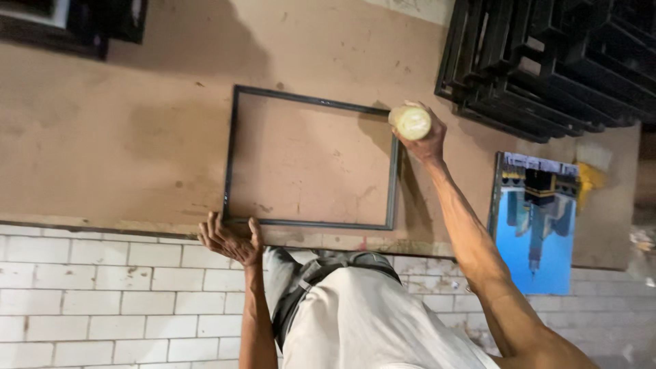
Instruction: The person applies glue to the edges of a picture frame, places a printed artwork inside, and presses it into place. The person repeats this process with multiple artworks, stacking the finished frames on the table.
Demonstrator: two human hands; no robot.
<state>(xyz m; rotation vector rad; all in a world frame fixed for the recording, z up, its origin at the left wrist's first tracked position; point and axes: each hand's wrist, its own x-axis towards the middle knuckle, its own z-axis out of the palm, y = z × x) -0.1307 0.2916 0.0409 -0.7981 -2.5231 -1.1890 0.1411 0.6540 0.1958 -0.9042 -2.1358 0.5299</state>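
An empty black rectangular frame (229, 164) lies flat on a brown board table (123, 137). My left hand (229, 240) rests palm down on the table's near edge at the frame's near left corner, fingers spread and holding nothing. My right hand (422, 137) is stretched out to the frame's far right corner. It grips a pale yellowish round container (411, 123), whose end faces the camera. The container is just above the frame's corner, and whether it touches the frame I cannot tell.
A blue picture print of a tall building (534, 229) lies on the table to the right, with a yellow tool (588, 176) beside it. A stack of black frames (547, 61) fills the far right. More dark frames (61, 27) sit far left. White tiles (102, 287) lie below.
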